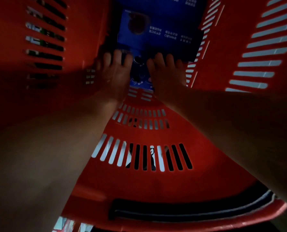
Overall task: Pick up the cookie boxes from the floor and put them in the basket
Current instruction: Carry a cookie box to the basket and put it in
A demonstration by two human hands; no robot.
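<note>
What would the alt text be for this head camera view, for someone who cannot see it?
Two bare hands, left hand and right hand, reach deep into a red slotted basket, fingers resting on a blue cookie box at its bottom. The picture is dim; whether they grip the box is unclear.

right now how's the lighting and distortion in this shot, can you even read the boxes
Head view: dim inside the red basket, forearms in shadow; daylight glows through the right wall slots; wide-angle bends the walls; the blue cookie box under the left hand and right hand is soft, its print unreadable.
</note>
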